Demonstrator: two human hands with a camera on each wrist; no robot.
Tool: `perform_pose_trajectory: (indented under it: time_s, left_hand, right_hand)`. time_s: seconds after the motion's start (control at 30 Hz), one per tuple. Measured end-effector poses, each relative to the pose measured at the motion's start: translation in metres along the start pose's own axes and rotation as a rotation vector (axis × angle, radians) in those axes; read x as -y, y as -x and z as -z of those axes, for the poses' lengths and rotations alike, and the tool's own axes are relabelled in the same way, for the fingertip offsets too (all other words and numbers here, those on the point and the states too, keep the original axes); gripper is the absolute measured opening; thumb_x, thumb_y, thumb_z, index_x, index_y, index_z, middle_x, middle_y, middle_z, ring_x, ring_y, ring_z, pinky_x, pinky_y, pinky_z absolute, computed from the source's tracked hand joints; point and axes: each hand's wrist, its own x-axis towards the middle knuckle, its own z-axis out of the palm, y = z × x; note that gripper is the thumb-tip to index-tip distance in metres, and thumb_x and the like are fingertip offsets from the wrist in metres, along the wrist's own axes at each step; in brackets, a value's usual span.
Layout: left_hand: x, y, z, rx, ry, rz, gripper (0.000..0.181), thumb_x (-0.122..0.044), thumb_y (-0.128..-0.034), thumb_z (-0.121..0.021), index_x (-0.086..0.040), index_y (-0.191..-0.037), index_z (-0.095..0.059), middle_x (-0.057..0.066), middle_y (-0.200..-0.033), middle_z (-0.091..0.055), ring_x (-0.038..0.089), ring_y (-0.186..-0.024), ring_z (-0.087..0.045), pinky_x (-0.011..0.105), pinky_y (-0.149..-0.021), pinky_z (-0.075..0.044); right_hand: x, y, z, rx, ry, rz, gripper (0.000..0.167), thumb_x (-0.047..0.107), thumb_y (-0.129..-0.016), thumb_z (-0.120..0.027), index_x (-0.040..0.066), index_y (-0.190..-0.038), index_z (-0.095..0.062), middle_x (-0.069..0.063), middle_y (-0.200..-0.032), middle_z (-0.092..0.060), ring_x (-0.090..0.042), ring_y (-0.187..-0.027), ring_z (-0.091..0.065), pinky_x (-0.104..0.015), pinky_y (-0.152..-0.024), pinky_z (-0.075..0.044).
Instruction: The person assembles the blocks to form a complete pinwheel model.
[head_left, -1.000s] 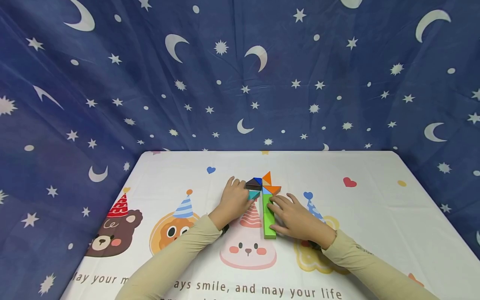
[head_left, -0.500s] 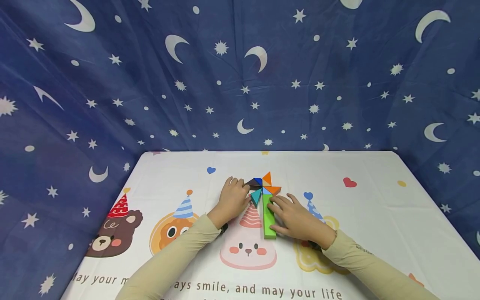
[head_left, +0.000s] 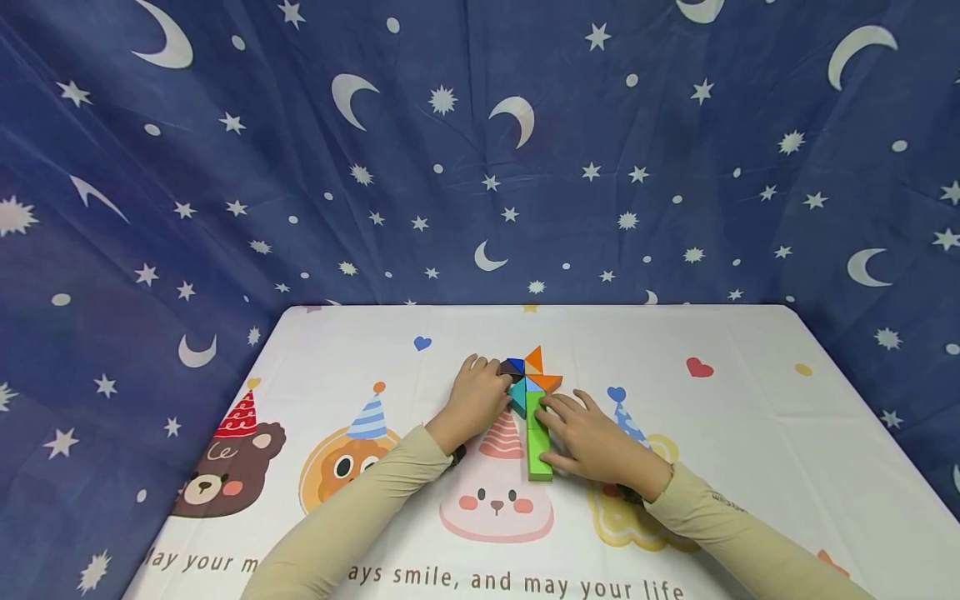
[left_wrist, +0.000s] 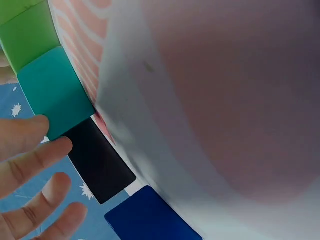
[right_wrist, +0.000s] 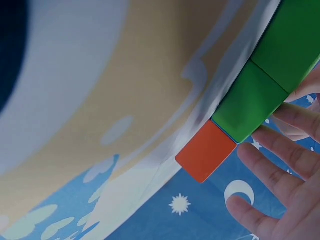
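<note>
Triangular blocks form a pinwheel in the head view, above two green blocks (head_left: pixel 538 458) laid end to end. My left hand (head_left: pixel 480 396) is at the pinwheel's left side, thumb and index fingertip touching the teal block (head_left: pixel 519 398) and the black block (head_left: pixel 511 375). In the left wrist view, the thumb meets the edge of the teal block (left_wrist: pixel 55 90), beside the black block (left_wrist: pixel 102 160). With extended fingers, my right hand (head_left: pixel 592 437) steadies the right side of the green blocks; one fingertip reaches the green block's end near the orange block (right_wrist: pixel 206 152).
A blue triangle (head_left: pixel 517 364), an orange triangle (head_left: pixel 536 362) and a light blue triangle (head_left: pixel 532 385) also belong to the pinwheel. Underneath lies a white tablecloth (head_left: pixel 360 337) printed with animals and lettering. A dark blue curtain (head_left: pixel 420 283) with moons and stars rises behind.
The teal block has turned and now lies against the pinwheel's centre and the green block. My left hand has shifted slightly right, with the black block pushed inward. My right hand stays put.
</note>
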Motion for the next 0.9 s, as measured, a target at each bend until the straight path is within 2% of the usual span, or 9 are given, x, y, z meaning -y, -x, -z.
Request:
perform_pose_trajectory:
  time_s: [0.23, 0.7, 0.9]
  left_hand:
    - [0.0, 0.0, -0.003, -0.029, 0.001, -0.005, 0.023, -0.033, -0.0818, -0.07, -0.018, -0.099, -0.072, 0.003, -0.097, -0.066, 0.022, -0.095, -0.06, 0.043, -0.101, -0.041]
    - [0.0, -0.001, -0.001, -0.003, 0.015, 0.007, 0.022, -0.033, -0.0828, -0.069, -0.018, -0.099, -0.071, 0.002, -0.096, -0.066, 0.023, -0.095, -0.061, 0.043, -0.102, -0.041]
    - [0.011, 0.002, 0.003, -0.018, 0.056, 0.038, 0.022, -0.033, -0.0837, -0.068, -0.015, -0.097, -0.067, 0.004, -0.093, -0.063, 0.023, -0.095, -0.06, 0.043, -0.102, -0.04]
  right_hand:
    - [0.0, 0.0, 0.0, 0.0, 0.0, -0.003, 0.061, 0.049, -0.086, -0.058, 0.006, -0.129, -0.053, -0.015, -0.131, -0.053, -0.032, -0.123, -0.051, -0.057, -0.1, -0.038]
    - [0.0, 0.0, 0.0, -0.003, -0.009, -0.006, 0.06, 0.048, -0.086, -0.058, 0.006, -0.128, -0.053, -0.016, -0.131, -0.053, -0.033, -0.123, -0.05, -0.058, -0.1, -0.038]
    - [0.001, 0.0, 0.001, 0.015, -0.02, -0.014, 0.061, 0.049, -0.086, -0.058, 0.007, -0.129, -0.053, -0.015, -0.132, -0.053, -0.033, -0.123, -0.05, -0.058, -0.101, -0.037]
